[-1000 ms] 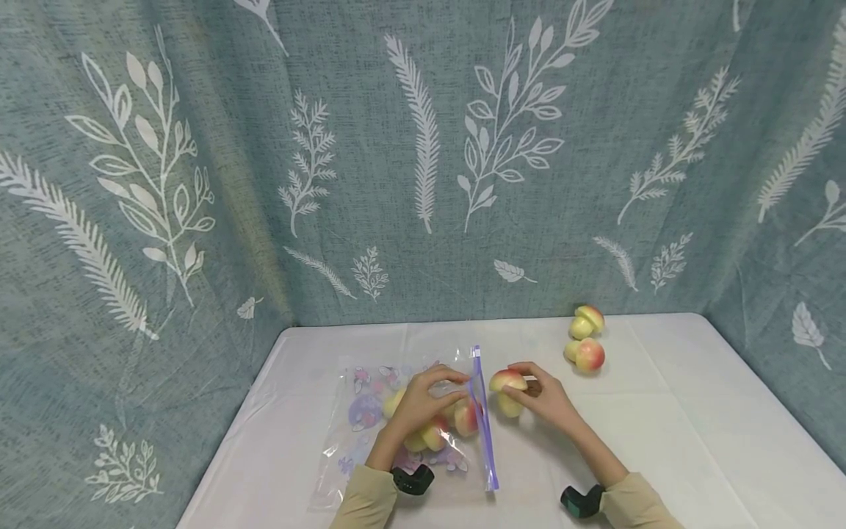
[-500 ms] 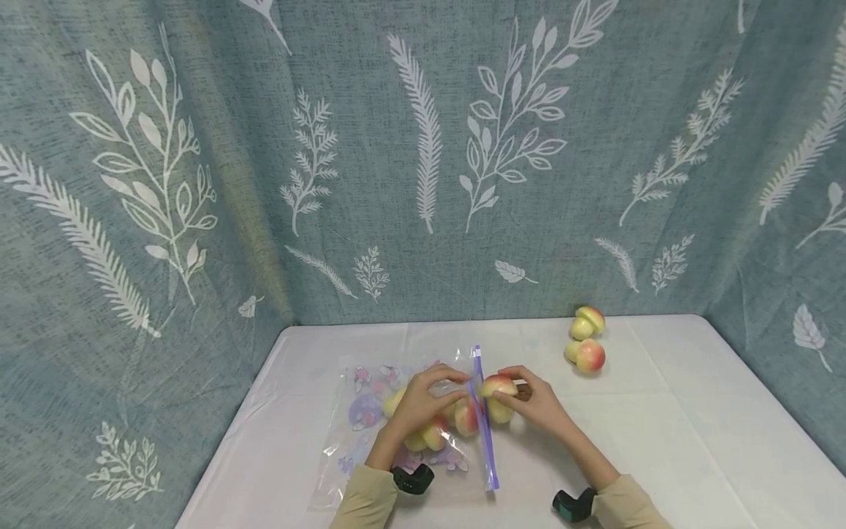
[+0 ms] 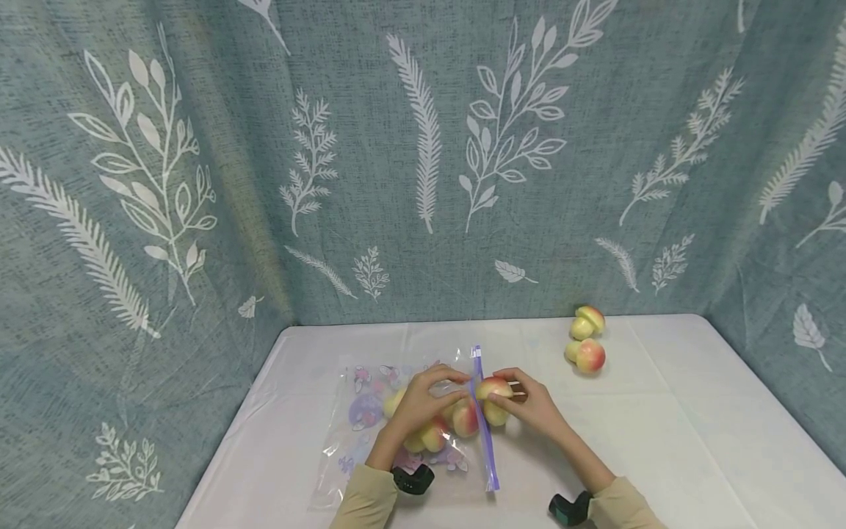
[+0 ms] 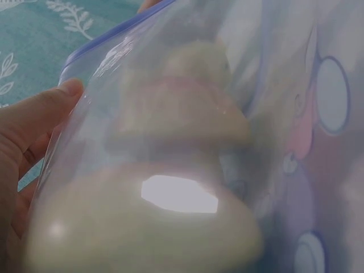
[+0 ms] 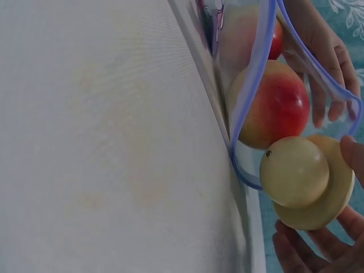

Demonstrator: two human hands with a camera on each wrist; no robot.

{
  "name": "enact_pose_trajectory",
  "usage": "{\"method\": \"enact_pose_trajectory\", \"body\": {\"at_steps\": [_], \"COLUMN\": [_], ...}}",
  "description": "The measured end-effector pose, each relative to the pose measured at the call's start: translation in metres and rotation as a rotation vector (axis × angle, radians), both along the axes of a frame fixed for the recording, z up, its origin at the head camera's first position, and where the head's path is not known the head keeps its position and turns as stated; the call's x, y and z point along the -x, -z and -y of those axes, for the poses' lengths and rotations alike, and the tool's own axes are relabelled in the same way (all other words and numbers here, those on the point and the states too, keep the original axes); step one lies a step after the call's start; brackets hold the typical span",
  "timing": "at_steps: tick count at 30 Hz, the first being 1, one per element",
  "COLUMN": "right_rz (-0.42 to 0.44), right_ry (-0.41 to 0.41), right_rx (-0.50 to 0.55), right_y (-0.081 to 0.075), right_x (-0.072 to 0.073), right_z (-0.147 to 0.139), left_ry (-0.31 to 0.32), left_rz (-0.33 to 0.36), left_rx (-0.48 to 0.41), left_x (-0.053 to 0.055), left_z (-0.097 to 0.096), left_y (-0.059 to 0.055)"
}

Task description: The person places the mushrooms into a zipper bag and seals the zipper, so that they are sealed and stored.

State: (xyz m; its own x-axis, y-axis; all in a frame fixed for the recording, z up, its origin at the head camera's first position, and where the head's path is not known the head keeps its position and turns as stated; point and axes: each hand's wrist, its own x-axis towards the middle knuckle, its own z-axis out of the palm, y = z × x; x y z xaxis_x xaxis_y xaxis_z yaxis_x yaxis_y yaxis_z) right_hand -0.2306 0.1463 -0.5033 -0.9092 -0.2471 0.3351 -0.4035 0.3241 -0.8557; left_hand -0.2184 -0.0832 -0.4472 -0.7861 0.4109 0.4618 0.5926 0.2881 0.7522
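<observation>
A clear zip bag (image 3: pixel 333 470) with purple trim and printed figures lies on the table, several red-and-yellow toy mushrooms (image 3: pixel 465 419) inside. My left hand (image 3: pixel 423 400) pinches the upper edge of its mouth between thumb and fingers. In the right wrist view, the purple zip strip (image 5: pixel 257 85) forms an open loop. My right hand (image 3: pixel 537 405) grips another toy mushroom (image 5: pixel 294 170) by its cap, right at the bag's mouth, the round stem facing the right wrist camera. Through the plastic, the left wrist view shows blurred mushrooms (image 4: pixel 182 116) close up.
Two more toy mushrooms, one nearer (image 3: pixel 590 355) and one farther (image 3: pixel 587 322), lie at the back right of the white-covered table (image 3: pixel 661 426). A green-grey curtain (image 3: pixel 396 147) with white leaf prints hangs behind and at both sides.
My right hand has carried its toy mushroom leftward, from just right of the bag up to the purple-edged mouth. The left hand and the bag have stayed in place.
</observation>
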Motion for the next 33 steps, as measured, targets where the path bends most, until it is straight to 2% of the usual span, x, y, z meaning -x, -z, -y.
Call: {"method": "enact_pose_trajectory", "body": {"at_steps": [4, 9, 16, 19, 26, 33], "right_rz": [-0.045, 0.031, 0.087, 0.092, 0.116, 0.128], "right_ry": [0.016, 0.041, 0.018, 0.014, 0.025, 0.025], "right_rx": [-0.019, -0.064, -0.052, -0.053, 0.004, 0.026], "right_y": [0.003, -0.001, -0.032, -0.038, -0.001, -0.003], "right_x": [0.001, -0.001, -0.019, -0.023, -0.006, -0.009], "right_z": [0.001, 0.003, 0.009, 0.011, 0.009, 0.013], "left_ry": [0.002, 0.006, 0.008, 0.009, 0.01, 0.017], "left_rz": [0.008, 0.006, 0.013, 0.015, 0.013, 0.026], "left_rx": [0.0, 0.004, 0.003, 0.0, 0.0, -0.006], "left_x": [0.0, 0.0, 0.0, -0.001, -0.001, -0.001], "left_z": [0.0, 0.0, 0.0, 0.0, 0.0, 0.001], "left_y": [0.0, 0.0, -0.001, -0.001, -0.002, -0.002]}}
